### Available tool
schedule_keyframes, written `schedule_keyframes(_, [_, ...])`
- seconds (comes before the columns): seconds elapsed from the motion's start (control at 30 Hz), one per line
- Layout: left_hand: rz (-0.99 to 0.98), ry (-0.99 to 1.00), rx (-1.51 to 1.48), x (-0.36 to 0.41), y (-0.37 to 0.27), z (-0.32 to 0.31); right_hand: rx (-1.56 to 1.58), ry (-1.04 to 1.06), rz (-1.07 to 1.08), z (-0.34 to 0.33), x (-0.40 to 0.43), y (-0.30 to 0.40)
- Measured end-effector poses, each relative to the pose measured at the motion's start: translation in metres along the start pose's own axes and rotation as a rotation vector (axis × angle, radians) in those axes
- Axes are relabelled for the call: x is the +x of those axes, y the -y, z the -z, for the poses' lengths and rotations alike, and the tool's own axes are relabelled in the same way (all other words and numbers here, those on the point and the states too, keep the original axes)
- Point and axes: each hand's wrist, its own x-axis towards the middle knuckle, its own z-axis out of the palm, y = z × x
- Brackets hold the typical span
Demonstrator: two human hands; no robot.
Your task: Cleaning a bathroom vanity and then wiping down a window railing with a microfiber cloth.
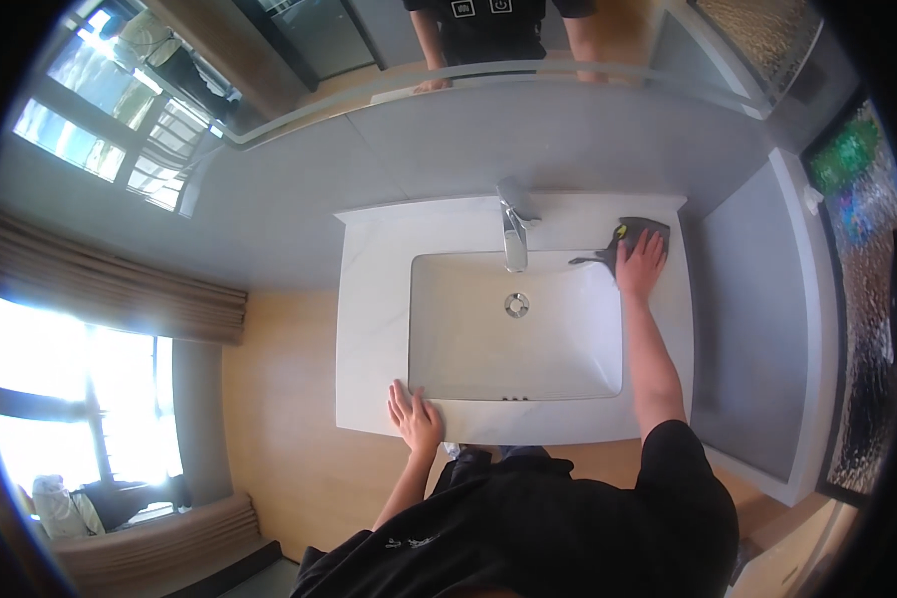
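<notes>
My right hand [641, 263] presses flat on a dark grey cloth [652, 224] at the back right corner of the white marble-look countertop [370, 321]. A yellow-green patch shows on the cloth, and one end of it hangs over the basin's back right edge. My left hand [416, 420] rests with spread fingers on the counter's front left part, by the basin's corner, holding nothing. Between the hands lies the white rectangular sink basin [486, 344] with a round metal drain [516, 305]. A chrome faucet [516, 239] stands behind it.
A grey wall [448, 149] with a mirror [329, 97] above rises behind the counter. To the right stands a grey partition with a pale edge [815, 299], beside textured glass [859, 314]. Curtains [119, 276] and bright windows [82, 389] are at the left.
</notes>
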Motion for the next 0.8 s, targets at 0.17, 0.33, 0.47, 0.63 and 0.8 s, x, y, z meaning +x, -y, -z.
schedule_keyframes(0.17, [0.009,-0.001,0.021,0.000,-0.004,0.001,-0.064,0.020,-0.087,-0.020,0.057,-0.017])
schedule_keyframes(0.33, [-0.012,0.035,0.006,-0.002,-0.003,-0.002,-0.033,0.077,-0.119,-0.019,0.063,-0.041])
schedule_keyframes(0.47, [-0.015,0.023,0.029,-0.002,0.001,-0.002,0.049,-0.021,-0.001,0.003,-0.007,-0.049])
schedule_keyframes(0.63, [-0.006,0.024,0.072,-0.002,0.003,-0.004,0.127,0.099,-0.031,0.086,-0.169,-0.044])
schedule_keyframes(0.8, [-0.001,0.036,0.084,0.001,-0.004,-0.003,0.110,0.204,-0.059,0.101,-0.210,-0.053])
